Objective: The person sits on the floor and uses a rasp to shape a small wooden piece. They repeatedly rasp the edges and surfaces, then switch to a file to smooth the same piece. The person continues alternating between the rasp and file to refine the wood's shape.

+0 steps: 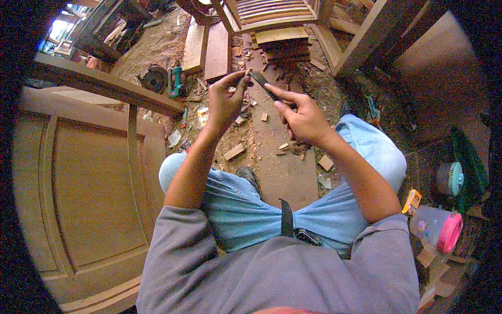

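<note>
Held out ahead of my knees, my left hand [227, 99] pinches a small pale piece of wood [249, 70] between thumb and fingertips. My right hand [307, 119] is closed around a dark, flat, straight tool like a file or blade [263, 85], with the index finger stretched along it. The tool slants up to the left, and its far end meets or nearly meets the small piece. Its grip end is hidden in my palm. Below my hands lies a long brown board [285, 175] with shavings and small wooden offcuts on it.
A panelled wooden door [97, 193] stands close on my left under a beam [107, 86]. Beyond it lies a teal power tool with a round disc [178, 82]. Planks [218, 51] and slatted furniture [277, 13] are ahead. A pink-lidded jar [431, 227] sits at right.
</note>
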Demonstrator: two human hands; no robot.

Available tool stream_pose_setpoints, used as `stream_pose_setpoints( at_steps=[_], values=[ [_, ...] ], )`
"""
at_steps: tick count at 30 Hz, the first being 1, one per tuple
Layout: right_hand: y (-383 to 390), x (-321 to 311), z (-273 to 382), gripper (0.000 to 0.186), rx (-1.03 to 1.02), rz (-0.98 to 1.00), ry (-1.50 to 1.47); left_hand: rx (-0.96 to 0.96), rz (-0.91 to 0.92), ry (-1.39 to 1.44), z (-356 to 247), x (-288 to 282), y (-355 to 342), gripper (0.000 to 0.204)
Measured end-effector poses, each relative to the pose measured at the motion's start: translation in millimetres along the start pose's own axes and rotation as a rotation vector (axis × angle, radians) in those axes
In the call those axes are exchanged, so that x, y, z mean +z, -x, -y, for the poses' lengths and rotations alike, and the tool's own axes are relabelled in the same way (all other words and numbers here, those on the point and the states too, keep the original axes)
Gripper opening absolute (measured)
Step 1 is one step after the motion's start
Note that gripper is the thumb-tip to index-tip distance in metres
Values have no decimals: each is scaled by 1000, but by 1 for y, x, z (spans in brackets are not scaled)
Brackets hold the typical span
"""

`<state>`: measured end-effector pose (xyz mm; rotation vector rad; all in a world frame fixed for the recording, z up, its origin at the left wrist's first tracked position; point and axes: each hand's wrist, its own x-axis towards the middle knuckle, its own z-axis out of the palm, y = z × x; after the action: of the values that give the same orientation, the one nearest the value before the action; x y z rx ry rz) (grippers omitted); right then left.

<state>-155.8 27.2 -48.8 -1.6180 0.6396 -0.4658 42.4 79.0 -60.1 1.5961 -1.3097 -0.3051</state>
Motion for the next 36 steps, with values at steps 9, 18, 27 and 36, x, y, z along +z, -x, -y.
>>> stream_pose_setpoints(
  at_steps=[9, 18, 27, 36],
  values=[
    [-3, 5, -5, 42, -12, -37, 117, 46, -22, -62, 2, 1, 1, 17],
    [-11, 16, -43, 43, -161, -79, 30, 206, -37, -436, 1, 0, 1, 10],
    [-80, -47, -41, 19, -7, -909, -489, 128, 348, -496, -16, 18, 27, 8],
    [-37, -24, -46, 43, 118, -231, -280, 53, 10, -155, 23, 1, 1, 18]
  ],
)
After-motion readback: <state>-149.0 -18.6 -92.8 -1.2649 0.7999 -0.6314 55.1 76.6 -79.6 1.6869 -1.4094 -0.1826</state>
